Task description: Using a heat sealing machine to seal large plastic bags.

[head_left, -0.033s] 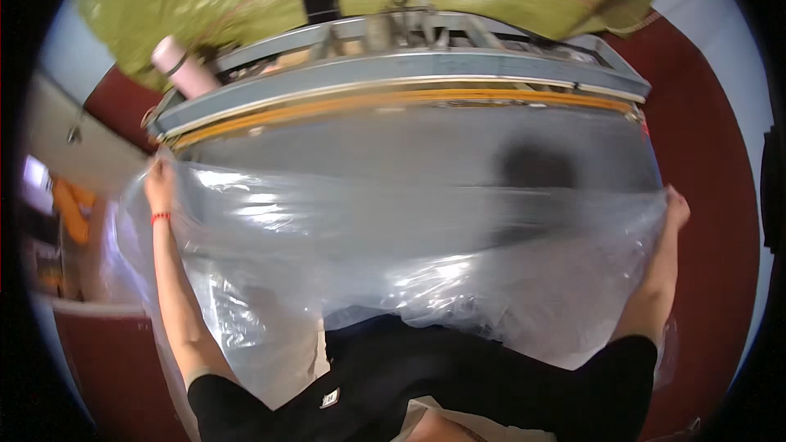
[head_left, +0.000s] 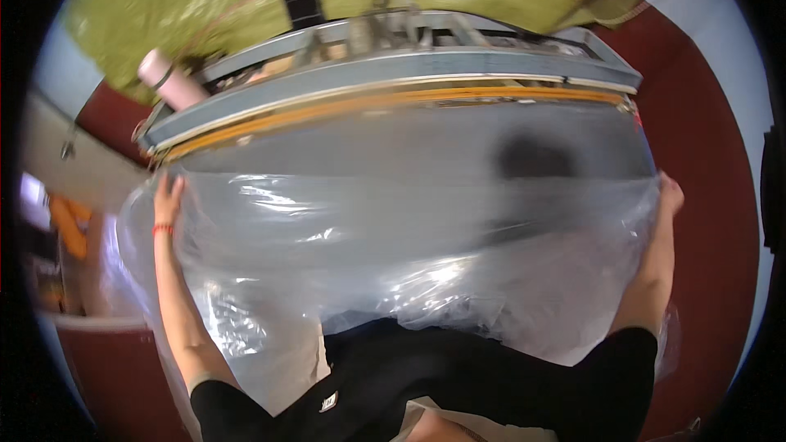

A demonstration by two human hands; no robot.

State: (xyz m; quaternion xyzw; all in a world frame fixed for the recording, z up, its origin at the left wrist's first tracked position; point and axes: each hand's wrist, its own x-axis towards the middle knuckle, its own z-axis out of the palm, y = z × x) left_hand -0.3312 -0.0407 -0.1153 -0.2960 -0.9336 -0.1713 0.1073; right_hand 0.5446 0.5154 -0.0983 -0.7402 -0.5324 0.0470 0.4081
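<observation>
A wide sheet of clear plastic film (head_left: pixel 368 229) lies across a dark grey flat surface (head_left: pixel 393 135) and hangs toward my body, wrinkled and shiny. At the film's left corner is my left hand (head_left: pixel 169 200), its fingers spread apart and resting against the plastic. A red band circles that wrist. My right hand (head_left: pixel 670 195) is closed on the film's right edge, with the fingertips partly hidden. Between the hands, the film's far edge runs nearly straight, and the dark surface shows beyond it.
Behind the surface stands a grey metal frame (head_left: pixel 393 65) with an orange strip (head_left: pixel 458 95) along it. A pink roll (head_left: pixel 170 82), a black flat object (head_left: pixel 303 2) and metal tools sit there. Yellow-green sheeting (head_left: pixel 213 0) covers the far side; dark red floor (head_left: pixel 696 196) lies right.
The fingers of my left hand have gone from pinching the film's corner to spread apart. My right hand keeps its hold. The whole view has shifted slightly.
</observation>
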